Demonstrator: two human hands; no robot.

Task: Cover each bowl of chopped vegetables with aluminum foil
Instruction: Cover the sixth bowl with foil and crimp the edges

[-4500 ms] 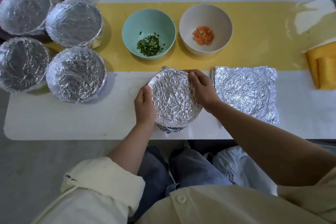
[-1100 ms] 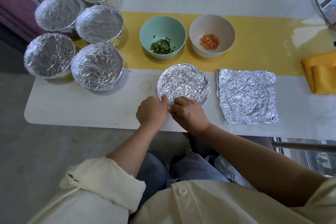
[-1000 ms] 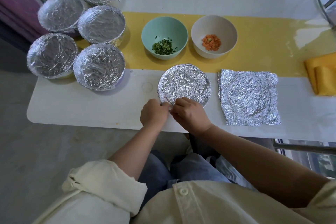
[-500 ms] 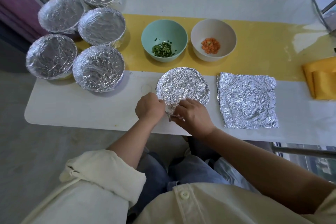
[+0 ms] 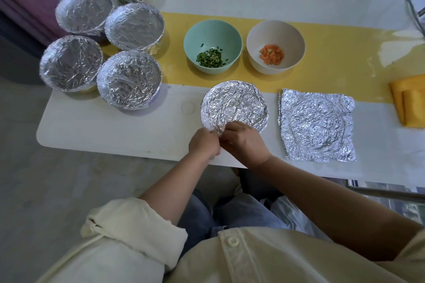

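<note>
Both grips are on the foil-wrapped bowl (image 5: 234,104), which sits on the white counter (image 5: 103,126) right in front of me, just this side of the yellow strip (image 5: 333,53). Left grip (image 5: 203,142) has its fingers curled, pinching a crumpled bit of foil at the bowl's near rim. Right grip (image 5: 245,142) is just beside it and touching it, fingers curled onto the same near edge. Foil over the top of this bowl looks pressed down all round, and the contents are hidden. Just right of it a wrinkled square foil sheet (image 5: 316,125) lies flat on the counter with a round ring mark pressed into it; it is not touching the bowl. Behind, on the yellow strip, are two uncovered bowls side by side: the green bowl (image 5: 212,45) with chopped greens (image 5: 210,58) and the white bowl (image 5: 276,46) with diced carrot (image 5: 271,54). At the far left end sit five covered bowls (image 5: 129,81), packed close together, some rims touching, all foil-topped, contents not visible. A folded yellow cloth (image 5: 409,101) is at the right edge, partly cut off by the frame. My cream sleeve (image 5: 135,234) is rolled up on the left arm; the right forearm is bare.
</note>
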